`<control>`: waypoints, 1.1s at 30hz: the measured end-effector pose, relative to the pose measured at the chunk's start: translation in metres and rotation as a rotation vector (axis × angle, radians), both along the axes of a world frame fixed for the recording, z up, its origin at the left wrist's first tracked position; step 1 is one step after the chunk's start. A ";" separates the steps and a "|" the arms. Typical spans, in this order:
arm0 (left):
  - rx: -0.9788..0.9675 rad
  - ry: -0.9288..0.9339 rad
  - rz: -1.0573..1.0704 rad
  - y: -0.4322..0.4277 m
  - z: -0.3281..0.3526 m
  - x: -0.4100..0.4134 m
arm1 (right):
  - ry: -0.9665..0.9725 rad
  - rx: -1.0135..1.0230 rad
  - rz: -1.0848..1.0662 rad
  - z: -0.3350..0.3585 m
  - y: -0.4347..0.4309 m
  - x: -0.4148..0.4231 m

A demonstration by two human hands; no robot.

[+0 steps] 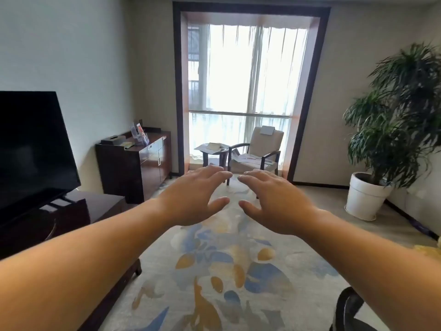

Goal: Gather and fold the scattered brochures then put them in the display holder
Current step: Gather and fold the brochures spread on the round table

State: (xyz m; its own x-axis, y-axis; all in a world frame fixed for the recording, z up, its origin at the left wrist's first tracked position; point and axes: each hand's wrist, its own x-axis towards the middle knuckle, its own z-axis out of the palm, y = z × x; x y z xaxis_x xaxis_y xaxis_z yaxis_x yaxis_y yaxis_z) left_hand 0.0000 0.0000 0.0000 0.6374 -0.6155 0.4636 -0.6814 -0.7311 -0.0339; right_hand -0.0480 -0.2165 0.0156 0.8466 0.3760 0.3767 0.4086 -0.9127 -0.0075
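My left hand (194, 195) and my right hand (274, 201) are stretched out in front of me at mid-frame, palms down, fingers spread, holding nothing. Far across the room, loose brochures (211, 146) lie on a small round side table (213, 152). More brochures (249, 158) are scattered on the seat of a beige armchair (266, 142), and one sheet (267, 130) rests on its backrest. A clear display holder (139, 134) with a red leaflet in it stands on the dark wooden cabinet (133, 163) at the left wall. Another brochure (127, 145) lies flat on that cabinet.
A black TV (31, 146) stands on a low dark stand (71, 211) at my left. A patterned blue and ochre carpet (226, 271) runs toward the curtained window. A large plant in a white pot (365, 197) stands at the right. A black object (346, 311) sits at the lower right.
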 end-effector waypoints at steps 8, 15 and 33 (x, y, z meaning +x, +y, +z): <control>-0.021 0.026 0.000 0.019 -0.014 0.122 | -0.005 0.009 -0.012 -0.013 0.022 0.119; -0.033 0.048 -0.052 0.022 -0.015 0.244 | 0.006 0.023 -0.063 -0.012 0.029 0.235; -0.015 0.102 0.050 -0.068 -0.029 0.580 | 0.032 0.034 -0.029 -0.024 -0.070 0.570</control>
State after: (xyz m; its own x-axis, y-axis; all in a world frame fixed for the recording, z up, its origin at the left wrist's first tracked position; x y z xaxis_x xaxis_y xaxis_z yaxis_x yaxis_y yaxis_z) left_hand 0.5795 -0.0676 -0.0286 0.7114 -0.5752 0.4037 -0.6435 -0.7641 0.0452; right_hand 0.5219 -0.2865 -0.0081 0.8688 0.3387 0.3612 0.3813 -0.9230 -0.0515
